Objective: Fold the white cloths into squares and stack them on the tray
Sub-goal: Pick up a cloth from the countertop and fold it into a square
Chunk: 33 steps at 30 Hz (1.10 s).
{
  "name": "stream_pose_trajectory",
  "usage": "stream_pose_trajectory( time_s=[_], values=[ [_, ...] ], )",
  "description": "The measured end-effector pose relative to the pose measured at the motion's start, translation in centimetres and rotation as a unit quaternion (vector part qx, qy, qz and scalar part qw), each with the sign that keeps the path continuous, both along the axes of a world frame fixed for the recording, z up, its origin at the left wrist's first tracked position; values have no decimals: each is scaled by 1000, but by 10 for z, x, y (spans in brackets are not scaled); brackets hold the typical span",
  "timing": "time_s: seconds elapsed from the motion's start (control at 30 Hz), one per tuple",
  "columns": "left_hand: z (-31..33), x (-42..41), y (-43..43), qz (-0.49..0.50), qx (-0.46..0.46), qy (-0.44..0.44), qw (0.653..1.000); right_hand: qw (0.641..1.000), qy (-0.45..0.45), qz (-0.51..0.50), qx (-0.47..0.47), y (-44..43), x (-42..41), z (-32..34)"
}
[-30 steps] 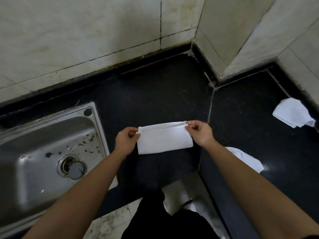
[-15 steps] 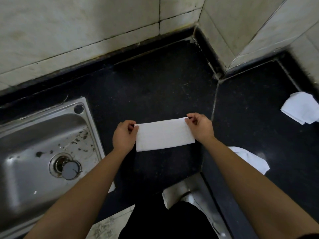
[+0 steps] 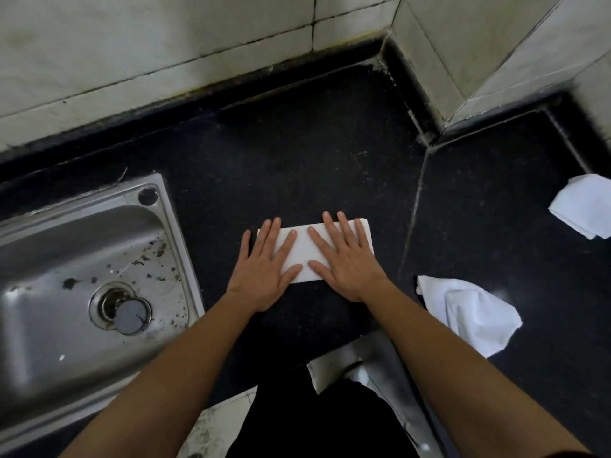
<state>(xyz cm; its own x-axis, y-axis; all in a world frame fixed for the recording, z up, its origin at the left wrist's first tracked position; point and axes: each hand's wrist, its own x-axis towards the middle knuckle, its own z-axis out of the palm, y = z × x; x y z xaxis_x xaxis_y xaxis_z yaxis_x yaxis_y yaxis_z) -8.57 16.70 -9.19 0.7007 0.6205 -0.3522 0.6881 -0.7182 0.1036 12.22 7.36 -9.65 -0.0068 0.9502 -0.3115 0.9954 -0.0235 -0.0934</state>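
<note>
A white cloth (image 3: 302, 253), folded into a long rectangle, is laid flat on the black bench (image 3: 297, 160), near the middle of the view. It is pressed down by both hands. The left hand (image 3: 264, 272) is spread palm-down over its 9 o'clock end, and the right hand (image 3: 347, 262) is spread over its 3 o'clock half. The fingers (image 3: 274, 236) of both hands are held straight and slightly fanned; nothing is gripped or pinched, and only a strip of cloth is seen between the two hands.

At 4 o'clock from the folded cloth, just beside the right forearm, a second white cloth (image 3: 472, 315) is left loosely crumpled on the bench. A third white cloth (image 3: 582, 206) is seen at 3 o'clock, well apart, cut off by the frame edge. At 8 o'clock a steel sink (image 3: 174, 233) is set into the bench, with dark specks on its floor and a round plug (image 3: 130, 317) over its drain. At 12 o'clock the bench is bounded by a pale tiled wall (image 3: 165, 44).
</note>
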Motion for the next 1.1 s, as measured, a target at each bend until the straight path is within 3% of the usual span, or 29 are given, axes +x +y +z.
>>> stream_pose_trajectory(
  time_s=[0.2,0.37,0.47,0.57,0.73,0.97,1.1],
  values=[
    [-5,1,-7,26,8,-6,1000,993,-16,-118,6,-18,12,2],
    [-2,0,-6,23,-15,12,1000,993,14,-108,-45,-13,12,9],
    [2,3,-6,22,-22,12,999,976,71,-205,10,-17,10,24],
    [3,3,-4,21,-26,10,999,922,70,-360,123,-20,5,41],
    [1,3,-6,23,-27,5,999,856,155,-493,-20,-18,13,48],
    [6,4,-6,24,-36,15,999,764,268,-586,-34,-12,24,57],
    [10,5,-4,25,-47,23,998,626,430,-651,5,-16,27,55]
  ],
)
